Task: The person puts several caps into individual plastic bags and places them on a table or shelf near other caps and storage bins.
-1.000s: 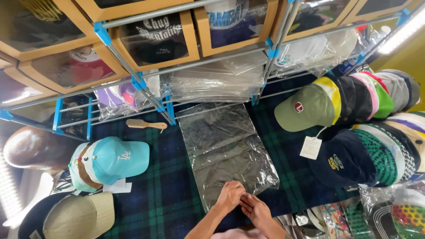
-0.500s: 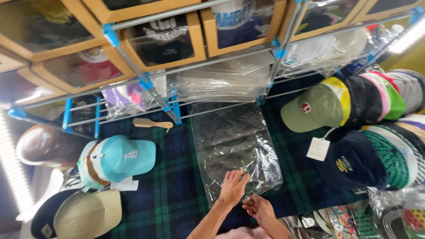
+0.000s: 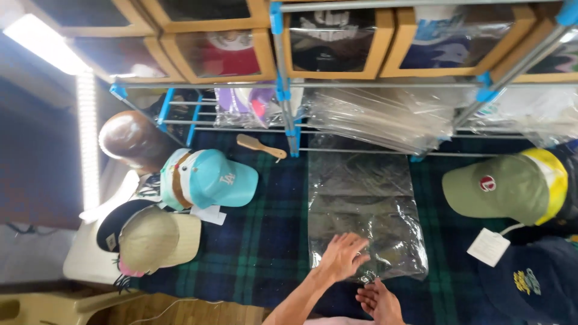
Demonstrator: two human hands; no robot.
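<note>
Left hand on clear plastic bag

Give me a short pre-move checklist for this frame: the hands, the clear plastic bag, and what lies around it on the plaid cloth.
1. Left hand on the clear plastic bag: ok, fingers spread flat on its near end.
2. Right hand at the bag's near edge: ok, though whether it pinches the film, cannot tell.
3. Bag lying flat on the plaid cloth: not ok, the film is wrinkled.
4. Bag empty: cannot tell, glare hides the inside.
5. Space beside the bag: ok, teal cap and green cap both lie apart from it.
6. Wooden brush off the bag: ok.
</note>
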